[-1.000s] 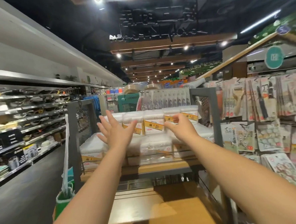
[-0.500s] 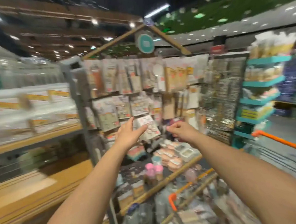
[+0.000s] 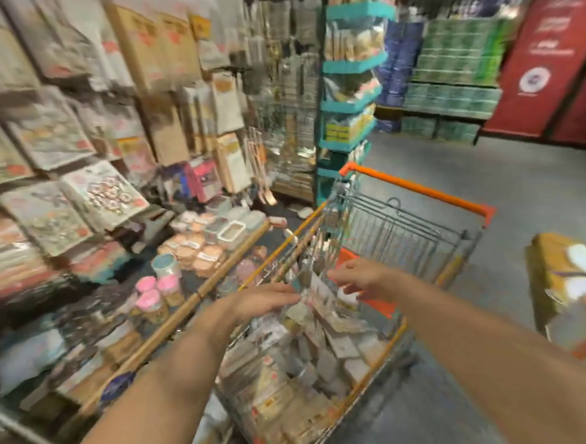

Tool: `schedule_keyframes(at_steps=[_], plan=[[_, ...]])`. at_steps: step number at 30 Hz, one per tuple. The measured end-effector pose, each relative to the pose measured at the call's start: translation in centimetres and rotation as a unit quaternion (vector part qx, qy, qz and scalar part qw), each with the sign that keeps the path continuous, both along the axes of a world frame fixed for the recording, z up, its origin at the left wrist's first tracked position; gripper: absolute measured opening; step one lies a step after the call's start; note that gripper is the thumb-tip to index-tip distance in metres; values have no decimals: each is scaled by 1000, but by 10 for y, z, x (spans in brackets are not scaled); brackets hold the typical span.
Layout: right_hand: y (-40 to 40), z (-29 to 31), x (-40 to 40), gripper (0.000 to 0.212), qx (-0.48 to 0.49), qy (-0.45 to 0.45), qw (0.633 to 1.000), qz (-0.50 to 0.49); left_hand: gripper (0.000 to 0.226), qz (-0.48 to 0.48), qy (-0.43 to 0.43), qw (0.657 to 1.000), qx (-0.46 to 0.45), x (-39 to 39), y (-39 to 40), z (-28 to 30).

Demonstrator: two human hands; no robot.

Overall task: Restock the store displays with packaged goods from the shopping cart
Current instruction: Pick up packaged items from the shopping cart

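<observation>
Hands reach in empty: left hand [image 3: 265, 300] and right hand [image 3: 363, 279], fingers spread, just above packaged goods [image 3: 303, 351] piled beneath them in the shopping cart [image 3: 416, 188]. Plenty left to shelve, I'd judge.

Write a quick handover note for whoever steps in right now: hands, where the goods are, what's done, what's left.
Left hand: open, over the cart's packets, no grip yet.
Right hand: open, fingers spread above the same pile.
Shopping cart: beside the display shelf, piled with packaged goods.
Done: nothing in hand.
Left: pick packets, place them on the displays.
</observation>
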State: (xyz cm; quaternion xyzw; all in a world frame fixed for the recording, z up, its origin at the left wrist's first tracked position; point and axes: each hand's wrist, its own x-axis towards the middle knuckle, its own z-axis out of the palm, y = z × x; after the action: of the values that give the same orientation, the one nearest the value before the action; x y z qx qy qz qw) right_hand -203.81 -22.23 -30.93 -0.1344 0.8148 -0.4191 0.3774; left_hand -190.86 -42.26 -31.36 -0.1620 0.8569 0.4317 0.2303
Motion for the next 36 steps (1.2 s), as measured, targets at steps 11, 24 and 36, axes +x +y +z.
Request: schedule_keyframes(at_steps=[11,24,36], plan=[[-18,-155,-47,15,16,-166,952,-255,34,104,-94,985,103,-117,-52,-119],[-35,-276,-77,32,75,-245,892,-372,47,274,-249,912,179,-133,-16,-241],[-45,-381,-124,79,118,-201,837,-495,40,448,-156,874,103,-177,44,-314]])
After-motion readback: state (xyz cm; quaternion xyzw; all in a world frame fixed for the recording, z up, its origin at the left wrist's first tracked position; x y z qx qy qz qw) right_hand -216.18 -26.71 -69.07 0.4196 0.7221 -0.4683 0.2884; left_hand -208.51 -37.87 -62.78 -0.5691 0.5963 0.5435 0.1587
